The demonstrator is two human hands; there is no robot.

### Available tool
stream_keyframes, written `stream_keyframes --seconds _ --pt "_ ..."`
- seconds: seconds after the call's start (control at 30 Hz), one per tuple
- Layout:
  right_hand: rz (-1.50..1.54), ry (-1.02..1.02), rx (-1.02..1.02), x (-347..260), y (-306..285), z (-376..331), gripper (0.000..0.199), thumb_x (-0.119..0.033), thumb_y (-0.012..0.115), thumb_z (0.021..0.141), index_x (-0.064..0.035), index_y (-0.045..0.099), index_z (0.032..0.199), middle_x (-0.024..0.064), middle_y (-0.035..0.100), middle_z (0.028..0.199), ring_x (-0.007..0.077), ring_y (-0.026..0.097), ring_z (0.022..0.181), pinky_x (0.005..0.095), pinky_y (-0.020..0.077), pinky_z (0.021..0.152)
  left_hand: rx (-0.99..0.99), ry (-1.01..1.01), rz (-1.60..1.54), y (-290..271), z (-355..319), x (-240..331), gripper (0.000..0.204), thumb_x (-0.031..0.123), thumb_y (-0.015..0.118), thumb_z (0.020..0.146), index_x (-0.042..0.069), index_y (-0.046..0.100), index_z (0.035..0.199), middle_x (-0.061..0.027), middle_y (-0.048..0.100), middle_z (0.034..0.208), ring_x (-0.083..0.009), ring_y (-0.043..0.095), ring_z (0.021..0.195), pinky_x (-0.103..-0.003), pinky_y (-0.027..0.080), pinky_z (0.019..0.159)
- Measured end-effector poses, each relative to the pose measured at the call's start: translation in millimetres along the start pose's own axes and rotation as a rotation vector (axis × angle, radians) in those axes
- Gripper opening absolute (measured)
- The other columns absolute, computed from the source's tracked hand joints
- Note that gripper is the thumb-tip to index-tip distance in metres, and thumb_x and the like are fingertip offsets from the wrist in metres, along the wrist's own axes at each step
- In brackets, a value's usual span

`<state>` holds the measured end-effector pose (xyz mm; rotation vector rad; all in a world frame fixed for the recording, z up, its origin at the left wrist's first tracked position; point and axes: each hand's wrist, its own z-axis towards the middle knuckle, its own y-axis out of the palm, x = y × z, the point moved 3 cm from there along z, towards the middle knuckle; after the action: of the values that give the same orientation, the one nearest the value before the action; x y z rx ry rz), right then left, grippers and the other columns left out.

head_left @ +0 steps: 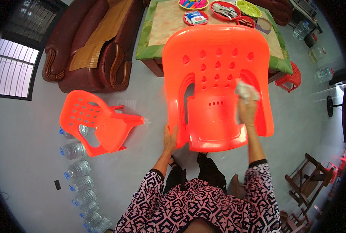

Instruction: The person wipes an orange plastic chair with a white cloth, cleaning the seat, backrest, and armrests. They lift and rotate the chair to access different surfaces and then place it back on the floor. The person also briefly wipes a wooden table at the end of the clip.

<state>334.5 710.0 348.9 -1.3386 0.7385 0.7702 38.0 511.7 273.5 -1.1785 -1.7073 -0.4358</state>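
Right in front of me stands an orange-red plastic armchair (215,120), its seat toward me and its back with drop-shaped holes on the far side. With my left hand (170,138) I grip the front of its left armrest, fingers partly hidden behind the edge. A crumpled whitish cloth (246,91) is bunched in my right hand (247,110), pressed to the inner side of the right armrest near the backrest. That hand is slightly blurred.
A second orange-red chair (99,124) stands to the left, beside a row of clear water bottles (79,169). Behind are a brown leather sofa (74,39) and a table (157,31) with baskets. A red stool (291,77) and wooden stools (309,180) are at the right.
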Motion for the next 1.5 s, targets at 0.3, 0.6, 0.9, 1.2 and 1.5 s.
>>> stream_keyframes --seconds 0.3,0.6,0.9,1.2,1.5 --pt "-0.411 -0.248 -0.344 -110.9 188.8 -181.6 0.047 -0.013 0.067 0.075 -0.0159 0.058 0.121 0.0153 0.045 0.13 0.0369 0.042 0.118 0.0508 0.0433 0.085 -0.351 -0.308 -0.014 -49.4 -40.6 -14.9 0.046 0.032 0.05 0.096 0.0 0.049 0.129 -0.0084 0.062 0.107 -0.0181 0.059 0.093 -0.031 0.047 0.08" --pt "-0.522 -0.313 -0.163 -109.3 229.2 -119.7 0.053 -0.01 0.073 0.069 -0.0207 0.058 0.119 0.0187 0.036 0.136 0.0418 0.04 0.118 0.052 0.0471 0.086 -0.453 -0.331 0.024 -196.8 -69.2 -49.1 0.046 0.034 0.061 0.089 0.004 0.054 0.123 -0.0052 0.061 0.106 -0.016 0.058 0.089 -0.031 0.047 0.073" --pt "-0.477 -0.229 0.085 -115.4 258.4 -71.6 0.057 -0.009 0.066 0.077 -0.0261 0.045 0.126 0.0214 0.043 0.129 0.0456 0.042 0.117 0.0549 0.0485 0.08 -0.132 -0.435 -0.049 -304.8 -73.4 -90.2 0.033 0.027 0.06 0.087 0.006 0.056 0.113 -0.0021 0.059 0.094 -0.0112 0.055 0.078 -0.024 0.044 0.062" --pt "-1.012 -0.678 -0.381 -135.7 240.2 -156.8 0.031 -0.02 0.059 0.08 -0.0078 0.065 0.108 0.0123 0.048 0.125 0.0309 0.046 0.114 0.0437 0.0423 0.086 -0.18 -0.428 -0.097 -302.2 -56.8 -94.7 0.033 0.028 0.062 0.087 0.006 0.058 0.111 -0.002 0.06 0.095 -0.0125 0.057 0.081 -0.028 0.046 0.065" --pt "-0.951 -0.76 -0.373 -133.6 265.9 -76.9 0.035 -0.022 0.058 0.081 -0.0114 0.061 0.114 0.0084 0.048 0.119 0.0269 0.045 0.111 0.0407 0.0402 0.085 -0.182 -0.471 -0.051 -310.5 -15.7 -85.4 0.042 0.032 0.063 0.086 0.005 0.054 0.118 -0.0068 0.063 0.101 -0.0177 0.061 0.083 -0.03 0.05 0.066"
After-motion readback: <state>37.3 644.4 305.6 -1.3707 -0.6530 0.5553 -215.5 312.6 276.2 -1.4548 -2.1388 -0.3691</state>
